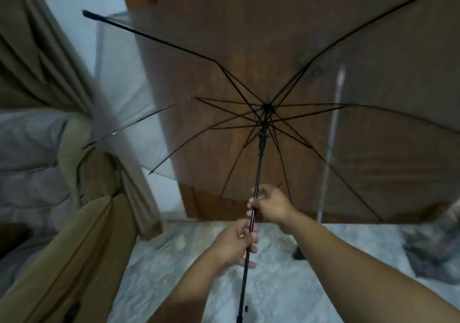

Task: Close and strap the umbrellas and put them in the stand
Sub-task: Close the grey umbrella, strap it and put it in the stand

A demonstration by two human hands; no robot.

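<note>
On the far left hang brown curtains [37, 49], and a tan cushion [74, 248] sits low beside them. The floor [174, 260] is pale and marbled.

In the middle is the umbrella [361, 74]. It is wide open and held up in front of the person, with a wooden door [249, 24] showing through its clear skin. That skin looks thin, soft and light. The black ribs [154, 39] look thin and bendy, so they could snap if pushed hard. The long black pole [258, 168] looks stiff and smooth, maybe a bit slippery. It is the best place to hold. The runner [262, 139], the sliding piece high on the pole, is probably what must be pulled down to fold the umbrella.

The left hand [236, 243] is wrapped tight around the pole, lower down. Its arm comes up from the bottom of the view. Just above it, the right hand [270, 204] is pinched on the pole too, fingers curled. Its arm reaches in from the bottom right, bent a little at the wrist. The two hands are close but not touching.

No stand can be seen. On the far right lies a grey cloth [435, 253] on the floor.
</note>
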